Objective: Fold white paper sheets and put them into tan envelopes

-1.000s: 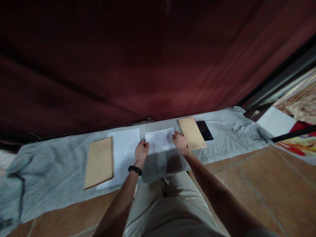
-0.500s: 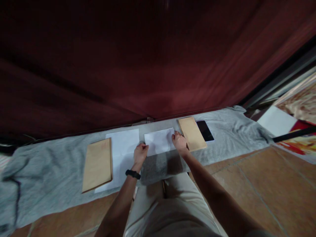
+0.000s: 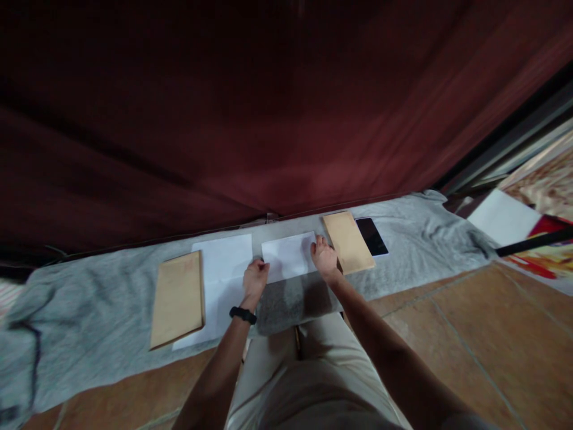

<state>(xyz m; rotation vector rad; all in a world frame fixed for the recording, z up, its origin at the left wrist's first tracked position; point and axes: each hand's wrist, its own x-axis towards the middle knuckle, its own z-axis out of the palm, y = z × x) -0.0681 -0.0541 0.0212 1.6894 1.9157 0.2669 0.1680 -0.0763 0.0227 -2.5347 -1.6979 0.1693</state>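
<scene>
A folded sheet of white paper (image 3: 289, 257) lies flat in front of me on a grey cloth. My left hand (image 3: 256, 278), with a dark band on its wrist, has its fingers closed at the paper's left edge. At the opposite edge my right hand (image 3: 324, 257) grips the paper with bent fingers. Larger white sheets (image 3: 226, 257) lie left of it, partly under a stack of brown envelopes (image 3: 178, 298). Another brown envelope stack (image 3: 349, 242) lies just right of my right hand.
A dark-screened phone (image 3: 372, 236) sits beside the right envelopes. The grey cloth (image 3: 102, 304) covers the long narrow surface, wrinkled at both ends. Behind it hangs a dark red curtain (image 3: 286, 143). Printed sheets (image 3: 544, 245) and a black bar are at far right, above a tiled floor (image 3: 505, 328).
Almost nothing differs. Both hands stay at the paper's edges, the right hand's fingers shifting very slightly; the paper lies in the same place.
</scene>
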